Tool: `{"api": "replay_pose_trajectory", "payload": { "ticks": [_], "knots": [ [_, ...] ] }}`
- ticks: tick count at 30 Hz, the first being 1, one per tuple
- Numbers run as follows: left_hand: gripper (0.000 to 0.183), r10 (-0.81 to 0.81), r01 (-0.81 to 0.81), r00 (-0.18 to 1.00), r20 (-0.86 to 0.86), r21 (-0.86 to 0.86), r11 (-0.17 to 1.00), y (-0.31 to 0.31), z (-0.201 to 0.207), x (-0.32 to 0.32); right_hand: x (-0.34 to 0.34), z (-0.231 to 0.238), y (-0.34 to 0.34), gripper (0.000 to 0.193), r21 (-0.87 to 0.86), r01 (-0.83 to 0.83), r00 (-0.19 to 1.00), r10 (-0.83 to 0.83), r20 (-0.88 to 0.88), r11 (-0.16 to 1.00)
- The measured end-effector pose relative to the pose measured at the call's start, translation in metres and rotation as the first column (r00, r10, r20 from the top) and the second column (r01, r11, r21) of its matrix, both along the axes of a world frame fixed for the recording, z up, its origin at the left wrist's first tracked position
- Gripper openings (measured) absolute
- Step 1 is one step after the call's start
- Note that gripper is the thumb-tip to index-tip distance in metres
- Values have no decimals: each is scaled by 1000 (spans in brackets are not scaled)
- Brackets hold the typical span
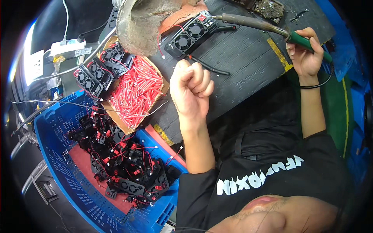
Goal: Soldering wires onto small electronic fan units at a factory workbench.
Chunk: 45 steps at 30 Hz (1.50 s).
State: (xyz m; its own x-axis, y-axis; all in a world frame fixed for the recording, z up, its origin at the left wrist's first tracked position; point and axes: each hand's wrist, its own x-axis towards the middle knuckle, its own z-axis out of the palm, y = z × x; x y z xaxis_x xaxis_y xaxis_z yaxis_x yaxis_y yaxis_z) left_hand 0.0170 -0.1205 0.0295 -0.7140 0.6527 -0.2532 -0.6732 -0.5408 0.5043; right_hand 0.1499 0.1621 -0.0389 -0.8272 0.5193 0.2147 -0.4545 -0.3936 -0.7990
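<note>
My right hand (pixel 308 54) is wrapped around the green handle of a soldering iron (pixel 252 23), at the upper right. The iron's tip reaches left to the red connector at the end of a black twin-fan unit (pixel 188 37), which lies on the dark worktop. Just below that unit, my left hand (pixel 192 83) is raised with its fingers curled closed; what they hold, if anything, is hidden. A thin grey wire (pixel 128 113) runs from the left toward my left wrist. Black tool-like handles (pixel 211 70) lie beside the fan unit.
A cardboard box (pixel 130 126) of red tubes stands left of my left hand, with more fan units (pixel 95 75) on its corner. Below sits a blue crate (pixel 77 186) full of wired fan units. A rough grey sheet (pixel 136 31) covers part of the bench.
</note>
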Motion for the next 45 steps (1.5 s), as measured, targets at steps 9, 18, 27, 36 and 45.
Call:
{"api": "replay_pose_trajectory", "payload": {
  "ticks": [9, 18, 27, 36, 45],
  "knots": [
    [27, -39, 31, 996, -83, -101, 994, 6, 0, 14, -1, 0, 0, 36, 4, -2, 1000, 2, -4, 1000],
    [55, -253, 102, 908, -333, -409, 907, -6, 5, 31, 0, 2, -1, 37, 13, 10, 1000, -11, 20, 1000],
    [58, -135, 106, 983, -124, -215, 971, -22, 13, 43, -2, 3, -3, 39, 53, 65, 996, -69, 63, 996],
    [29, -5, -94, 971, -237, -403, 910, -27, 7, 52, 2, -2, 1, 38, 9, -11, 1000, 11, 16, 1000],
    [12, 53, -67, 983, -173, -80, 995, -32, 0, 49, 2, -4, 2, 38, 2, -10, 1000, 10, 14, 1000]
  ]
}}
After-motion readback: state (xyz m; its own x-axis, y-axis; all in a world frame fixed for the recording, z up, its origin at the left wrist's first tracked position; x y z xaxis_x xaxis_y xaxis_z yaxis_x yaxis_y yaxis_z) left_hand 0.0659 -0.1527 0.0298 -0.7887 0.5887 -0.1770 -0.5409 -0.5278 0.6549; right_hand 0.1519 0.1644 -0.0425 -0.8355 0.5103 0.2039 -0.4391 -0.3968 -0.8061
